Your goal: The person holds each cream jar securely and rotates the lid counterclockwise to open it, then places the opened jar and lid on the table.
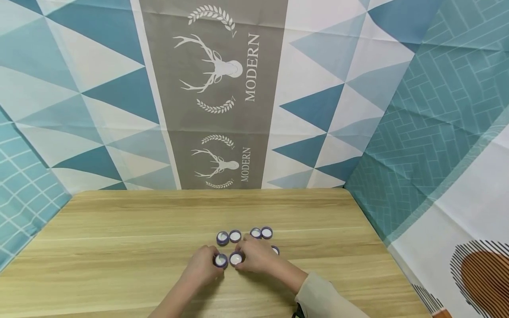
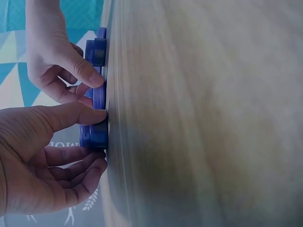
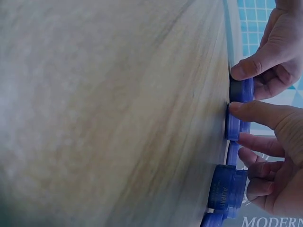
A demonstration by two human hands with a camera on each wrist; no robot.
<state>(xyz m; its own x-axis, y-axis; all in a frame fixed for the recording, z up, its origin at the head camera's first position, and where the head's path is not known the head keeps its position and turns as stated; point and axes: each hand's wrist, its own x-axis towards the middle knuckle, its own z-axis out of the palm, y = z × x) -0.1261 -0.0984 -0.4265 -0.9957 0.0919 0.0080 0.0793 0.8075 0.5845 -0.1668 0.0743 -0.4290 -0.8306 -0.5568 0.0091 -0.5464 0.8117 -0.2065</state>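
My left hand [image 1: 204, 266] pinches a small blue-purple jar [image 1: 220, 260] between thumb and fingers; it stands on the wooden table. Just right of it, my right hand [image 1: 255, 255] pinches a shallow, white-lined jar lid [image 1: 236, 259]. In the left wrist view, the held jar [image 2: 93, 136] looks taller than the flat lid [image 2: 99, 97] next to it. Both thumbs press low, near the tabletop. A lettered jar [image 3: 227, 189] stands close to my right fingers in the right wrist view. Under my right forearm, another round white-topped piece [image 1: 275, 250] is partly hidden.
Behind my hands stand a jar [image 1: 222, 238] and a lid [image 1: 235, 236] side by side. To their right are another jar [image 1: 256, 232] and lid [image 1: 267, 232], touching or nearly so. Patterned cloth [image 1: 318, 88] hangs past the back edge of the table [image 1: 119, 229].
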